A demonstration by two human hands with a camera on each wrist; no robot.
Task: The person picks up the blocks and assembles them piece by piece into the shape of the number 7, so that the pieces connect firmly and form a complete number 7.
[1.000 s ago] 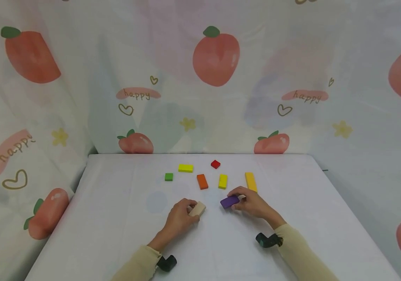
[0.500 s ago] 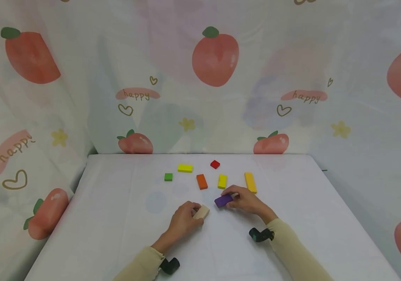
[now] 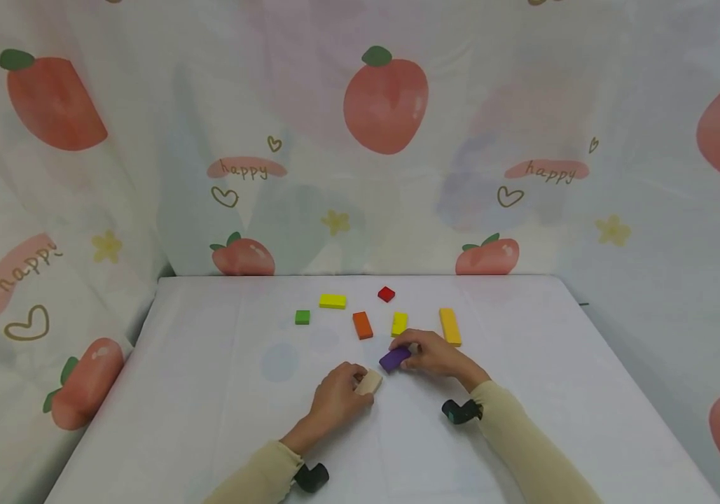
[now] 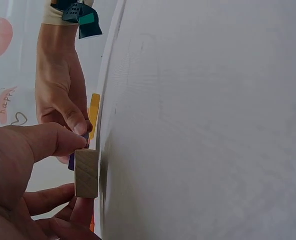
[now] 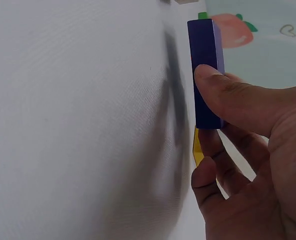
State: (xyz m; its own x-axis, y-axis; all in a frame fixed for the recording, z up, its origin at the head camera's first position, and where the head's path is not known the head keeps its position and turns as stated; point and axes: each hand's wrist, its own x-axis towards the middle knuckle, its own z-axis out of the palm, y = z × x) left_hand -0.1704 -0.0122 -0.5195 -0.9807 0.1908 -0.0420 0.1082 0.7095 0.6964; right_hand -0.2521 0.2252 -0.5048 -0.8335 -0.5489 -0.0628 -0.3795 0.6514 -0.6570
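Now that they've drawn near, left grip [image 3: 337, 393] pinches bare-wood block [image 3: 370, 382]; right grip [image 3: 433, 355], purple block [image 3: 393, 360] at its two o'clock.

Table [image 3: 221, 434] by the clock, centred between left-held block [image 3: 370, 382] and right-held block [image 3: 393, 360]
First block [image 3: 302, 317] beyond at ten o'clock, second block [image 3: 333, 301] at eleven, third block [image 3: 363, 325] nearer at eleven, fourth block [image 3: 386, 294] rearmost at twelve, fifth block [image 3: 400, 321] at one, sixth block [image 3: 450, 327] at two.

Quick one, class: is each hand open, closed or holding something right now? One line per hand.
Left hand: holding the pale wooden block.
Right hand: holding the purple block.
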